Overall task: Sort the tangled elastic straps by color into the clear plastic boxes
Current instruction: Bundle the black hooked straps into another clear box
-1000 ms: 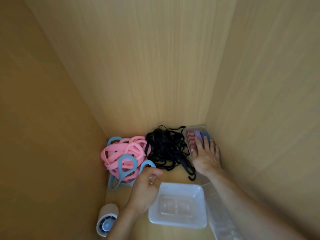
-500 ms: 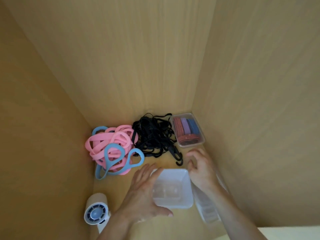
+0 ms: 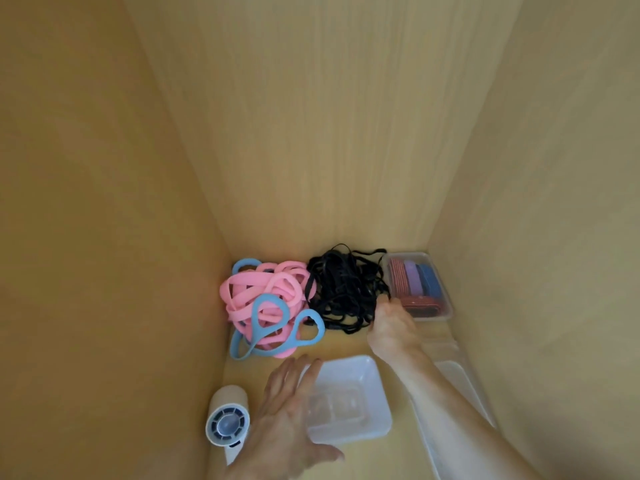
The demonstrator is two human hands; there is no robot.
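Observation:
A tangle of pink straps (image 3: 256, 289) with light blue straps (image 3: 239, 349) looped through it lies at the back left of the wooden compartment. Beside it is a pile of black straps (image 3: 343, 289). My right hand (image 3: 393, 329) reaches to that pile's right edge, its curled fingers gripping the black straps. An empty clear box (image 3: 367, 375) sits in front. My left hand (image 3: 284, 420) rests with spread fingers on its left rim. A clear box (image 3: 446, 306) in the back right corner holds red, purple and blue straps.
A small white fan (image 3: 227, 420) lies at the front left, beside my left wrist. Another clear plastic piece (image 3: 460, 379) lies along the right wall, partly under my right forearm. Wooden walls close in on the left, back and right.
My right hand left the box in the corner, drew back toward the front, then reached up to the black pile. My left hand moved from the blue straps onto the empty box's rim.

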